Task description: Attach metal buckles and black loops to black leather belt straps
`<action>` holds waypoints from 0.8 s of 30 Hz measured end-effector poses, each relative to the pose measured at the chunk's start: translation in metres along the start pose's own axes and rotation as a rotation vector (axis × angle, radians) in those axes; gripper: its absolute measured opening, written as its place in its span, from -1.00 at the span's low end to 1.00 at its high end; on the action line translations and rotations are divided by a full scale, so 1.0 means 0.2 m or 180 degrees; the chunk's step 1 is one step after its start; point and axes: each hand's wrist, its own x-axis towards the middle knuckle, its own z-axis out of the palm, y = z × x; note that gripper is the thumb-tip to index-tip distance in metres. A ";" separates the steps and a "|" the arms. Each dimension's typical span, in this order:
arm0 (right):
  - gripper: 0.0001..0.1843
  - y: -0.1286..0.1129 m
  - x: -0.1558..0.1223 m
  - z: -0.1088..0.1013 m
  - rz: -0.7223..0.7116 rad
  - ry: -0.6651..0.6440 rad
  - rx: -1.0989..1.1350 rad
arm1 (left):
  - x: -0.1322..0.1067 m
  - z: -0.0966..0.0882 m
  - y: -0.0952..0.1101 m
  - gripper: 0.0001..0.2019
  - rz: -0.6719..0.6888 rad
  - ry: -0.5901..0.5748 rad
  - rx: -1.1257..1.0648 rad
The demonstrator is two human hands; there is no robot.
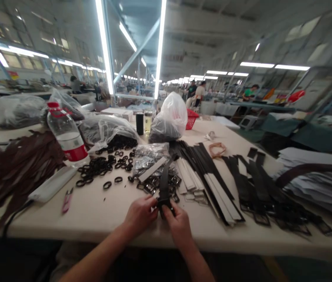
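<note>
My left hand [140, 213] and my right hand [178, 223] meet at the near end of a black strap [164, 181] that runs away from me over the table. Both hands pinch that end with closed fingers. Just beyond my hands lies a pile of metal buckles [174, 184] beside a crinkled clear bag [148, 156]. Loose black loops [104, 166] are scattered to the left of it.
A water bottle [67, 133] stands at left next to brown straps [15, 168], a white phone [52, 184] and pink snips [67, 199]. Rows of black straps [209, 176] and buckled straps [268, 199] lie at right. Filled plastic bags [168, 117] sit behind. Other people work far off.
</note>
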 end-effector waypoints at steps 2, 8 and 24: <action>-0.58 -0.01 0.00 0.00 0.0089 0.0089 -0.0083 | -0.01 -0.02 0.01 -0.92 0.0133 0.0001 -0.0087; -0.57 -0.01 0.00 -0.01 0.0121 0.0080 -0.0243 | 0.02 -0.05 -0.06 -0.92 -0.0775 0.0367 -0.1799; -0.66 -0.20 -0.04 -0.06 -0.0292 0.0075 -0.0854 | -0.03 -0.16 0.00 -0.73 -0.1751 0.0454 -0.4063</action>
